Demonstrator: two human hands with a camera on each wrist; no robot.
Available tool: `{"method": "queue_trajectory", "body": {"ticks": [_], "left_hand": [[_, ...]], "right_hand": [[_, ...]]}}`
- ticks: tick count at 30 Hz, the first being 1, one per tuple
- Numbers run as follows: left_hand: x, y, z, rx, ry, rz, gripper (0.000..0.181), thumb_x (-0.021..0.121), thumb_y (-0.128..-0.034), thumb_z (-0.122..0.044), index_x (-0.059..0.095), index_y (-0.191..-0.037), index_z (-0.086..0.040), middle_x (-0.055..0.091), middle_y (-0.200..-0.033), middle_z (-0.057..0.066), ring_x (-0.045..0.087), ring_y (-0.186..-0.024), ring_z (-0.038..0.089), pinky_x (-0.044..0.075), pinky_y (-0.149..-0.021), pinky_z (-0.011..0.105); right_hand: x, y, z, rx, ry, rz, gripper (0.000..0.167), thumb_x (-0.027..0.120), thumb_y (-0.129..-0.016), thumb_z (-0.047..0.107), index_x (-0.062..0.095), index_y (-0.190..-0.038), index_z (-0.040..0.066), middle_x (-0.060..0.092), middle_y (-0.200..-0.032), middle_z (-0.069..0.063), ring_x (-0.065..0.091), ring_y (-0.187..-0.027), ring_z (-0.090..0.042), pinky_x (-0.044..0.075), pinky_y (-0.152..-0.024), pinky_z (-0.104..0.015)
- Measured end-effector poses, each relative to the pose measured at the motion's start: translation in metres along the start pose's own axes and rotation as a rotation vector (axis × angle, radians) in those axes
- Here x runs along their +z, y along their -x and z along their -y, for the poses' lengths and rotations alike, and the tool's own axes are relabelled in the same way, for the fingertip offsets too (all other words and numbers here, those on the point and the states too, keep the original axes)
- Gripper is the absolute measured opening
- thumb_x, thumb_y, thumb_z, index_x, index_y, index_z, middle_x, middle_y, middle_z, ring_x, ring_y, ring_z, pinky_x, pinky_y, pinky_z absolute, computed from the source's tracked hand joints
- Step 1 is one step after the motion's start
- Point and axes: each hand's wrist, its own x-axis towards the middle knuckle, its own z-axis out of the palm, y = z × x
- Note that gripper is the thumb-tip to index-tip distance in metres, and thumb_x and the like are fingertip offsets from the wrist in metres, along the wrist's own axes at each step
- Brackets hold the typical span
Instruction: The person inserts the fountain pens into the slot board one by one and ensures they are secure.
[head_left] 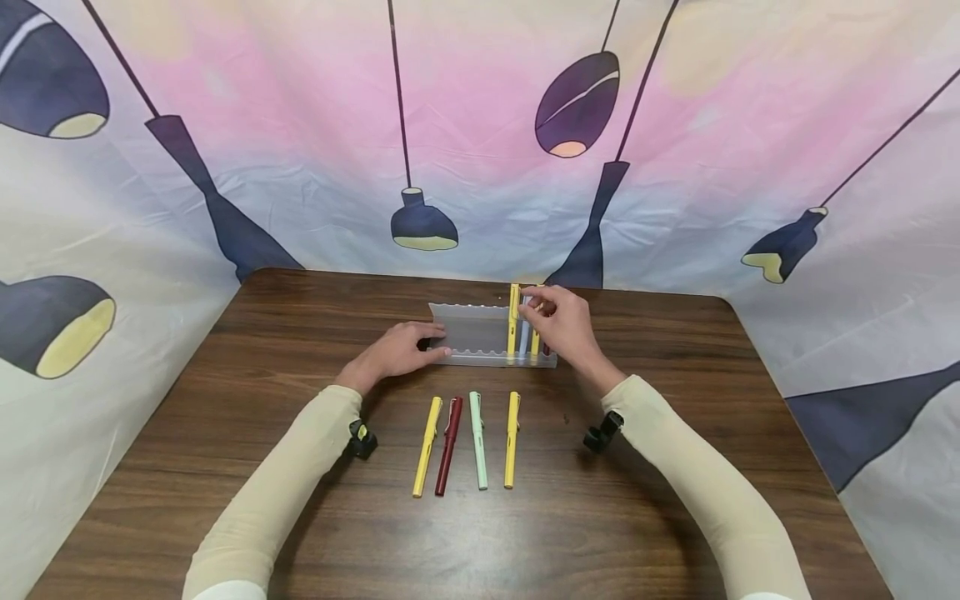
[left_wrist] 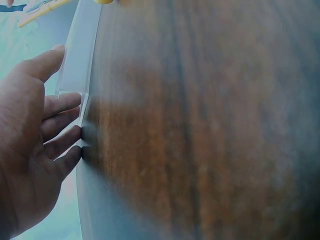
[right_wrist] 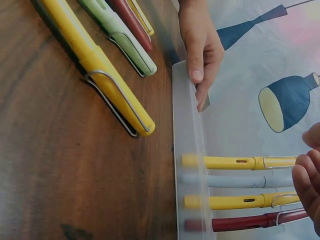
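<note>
My left hand [head_left: 401,348] grips the left end of a clear plastic pen rack [head_left: 472,360], thumb on its front lip and fingers at the end. My right hand [head_left: 566,325] is by the tops of the upright pens at the rack's right side, thumb and fingertips apart. Just left of those fingertips stands a yellow pen [head_left: 512,325]. Beside it in the rack are a pale blue pen [right_wrist: 235,181], a second yellow pen [right_wrist: 235,202] and a dark red pen [right_wrist: 245,223]. The right fingers partly hide the tops of these pens.
In front of the rack, on the wooden table [head_left: 637,517], lie a yellow pen [head_left: 427,450], a dark red pen [head_left: 448,450], a light green pen [head_left: 478,442] and another yellow pen [head_left: 512,442]. A printed cloth [head_left: 487,108] hangs behind the table's far edge.
</note>
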Motion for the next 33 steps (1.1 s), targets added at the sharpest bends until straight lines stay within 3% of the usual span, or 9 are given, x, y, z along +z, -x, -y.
{"method": "queue_trajectory", "body": {"ticks": [14, 25, 33], "left_hand": [[-0.001, 0.001, 0.000, -0.010, 0.005, 0.007, 0.063, 0.059, -0.1005, -0.053, 0.061, -0.142, -0.006, 0.052, -0.153, 0.012, 0.044, -0.144, 0.034, 0.033, -0.118, 0.056], [0.000, 0.000, 0.002, 0.005, 0.021, 0.001, 0.064, 0.059, -0.0999, -0.054, 0.062, -0.142, -0.006, 0.053, -0.152, 0.012, 0.045, -0.144, 0.034, 0.035, -0.117, 0.055], [0.000, -0.001, 0.003, 0.006, 0.027, 0.005, 0.062, 0.060, -0.1004, -0.052, 0.061, -0.142, -0.005, 0.052, -0.153, 0.013, 0.044, -0.144, 0.035, 0.032, -0.118, 0.057]], "right_hand": [[-0.007, 0.040, 0.003, 0.086, -0.028, 0.033, 0.030, 0.078, -0.093, 0.028, 0.079, -0.112, 0.006, 0.074, -0.086, -0.001, 0.066, -0.073, -0.015, 0.053, -0.064, -0.032], [0.003, 0.071, -0.001, 0.191, -0.059, 0.124, 0.034, 0.084, -0.087, 0.027, 0.078, -0.110, 0.003, 0.077, -0.088, -0.002, 0.069, -0.074, -0.012, 0.057, -0.064, -0.028], [0.014, 0.092, -0.001, 0.248, -0.034, 0.215, 0.040, 0.083, -0.087, 0.035, 0.078, -0.116, 0.009, 0.075, -0.086, 0.004, 0.070, -0.072, -0.006, 0.059, -0.066, -0.029]]}}
